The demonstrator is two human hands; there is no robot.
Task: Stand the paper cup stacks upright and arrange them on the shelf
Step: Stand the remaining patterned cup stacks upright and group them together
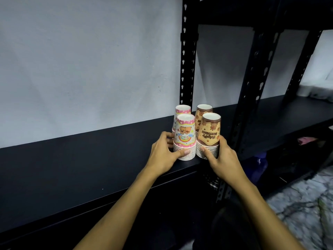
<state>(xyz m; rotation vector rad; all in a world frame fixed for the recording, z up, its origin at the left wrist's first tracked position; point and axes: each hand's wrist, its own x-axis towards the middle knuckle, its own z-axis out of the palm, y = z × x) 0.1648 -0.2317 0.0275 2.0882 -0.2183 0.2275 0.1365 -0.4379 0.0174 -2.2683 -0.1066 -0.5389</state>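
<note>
Several paper cup stacks stand mouth-down on the black shelf (90,159). The front pink stack (185,134) has my left hand (164,154) wrapped around its lower rims, thumb across the front. The front brown stack (210,134) is gripped near its base by my right hand (222,157). Behind them stand a second pink stack (182,110) and a second brown stack (203,110), close together near the shelf's upright post (187,69).
Black perforated posts (252,87) rise just right of the cups. The shelf board runs on to the right, with a pale bundle (317,91) at its far end. A lower shelf holds a pink item (306,140). Marbled floor (297,204) shows at the lower right.
</note>
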